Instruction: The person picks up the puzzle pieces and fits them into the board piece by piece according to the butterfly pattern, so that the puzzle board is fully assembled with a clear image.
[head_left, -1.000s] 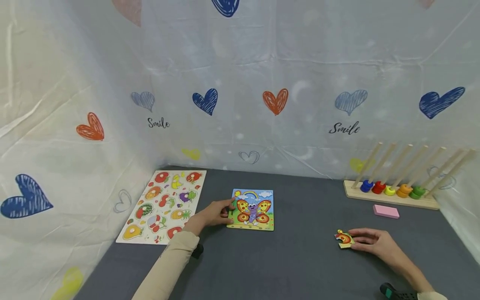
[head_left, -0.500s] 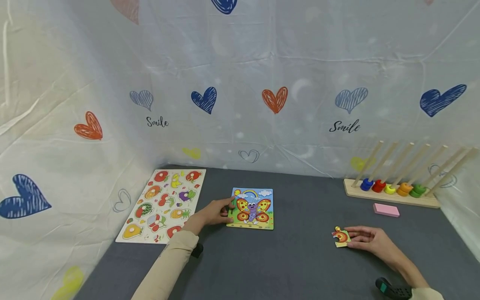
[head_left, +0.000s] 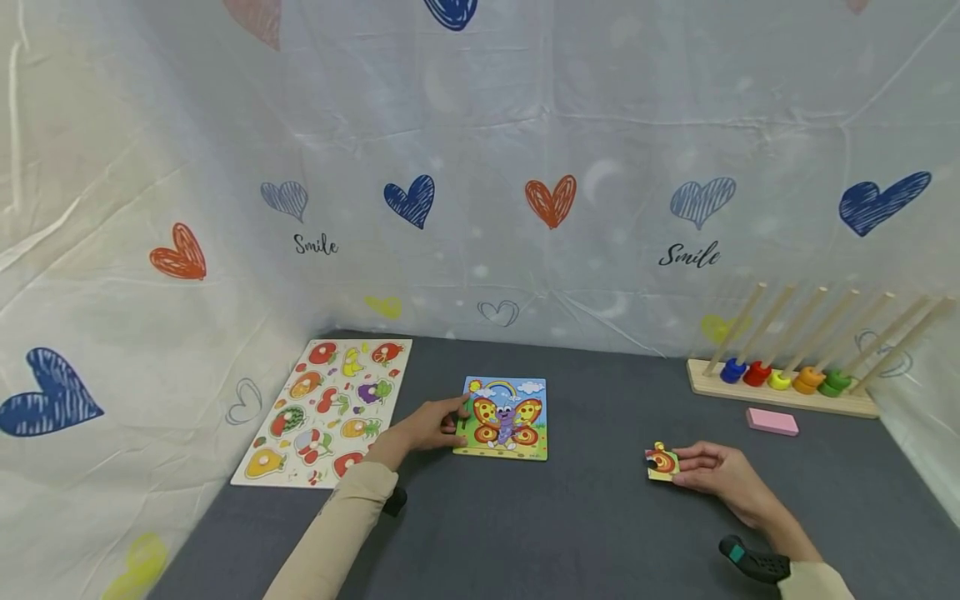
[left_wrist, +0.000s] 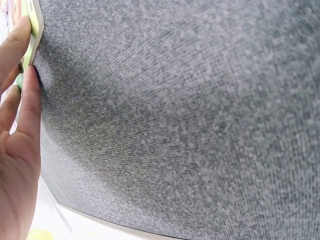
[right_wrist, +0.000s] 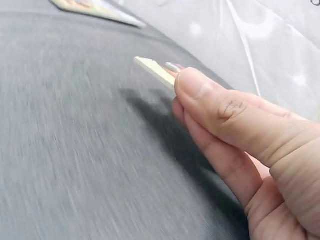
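My right hand [head_left: 720, 475] pinches a jigsaw puzzle piece [head_left: 663, 464] between thumb and fingers, above the dark table at the right. The piece is yellow with red and orange rings; in the right wrist view the pale edge of the puzzle piece [right_wrist: 155, 71] sticks out past the thumb, with a shadow below. A square butterfly puzzle board [head_left: 501, 419] lies mid-table. Along its left edge, my left hand [head_left: 429, 427] holds it with fingers and thumb. Only a corner of the puzzle board [left_wrist: 36, 25] shows in the left wrist view, under the left fingers [left_wrist: 17, 42].
A white fruit puzzle board [head_left: 341, 425] lies left, partly behind the left forearm. Back right stands a wooden peg rack [head_left: 787, 398] with coloured rings and tall slanting rods. A pink block [head_left: 772, 422] lies before it. A heart-printed curtain [head_left: 480, 258] borders the table.
My right hand has moved left and slightly away from me, carrying the puzzle piece closer to the butterfly puzzle board. The left hand and the board stay in place.
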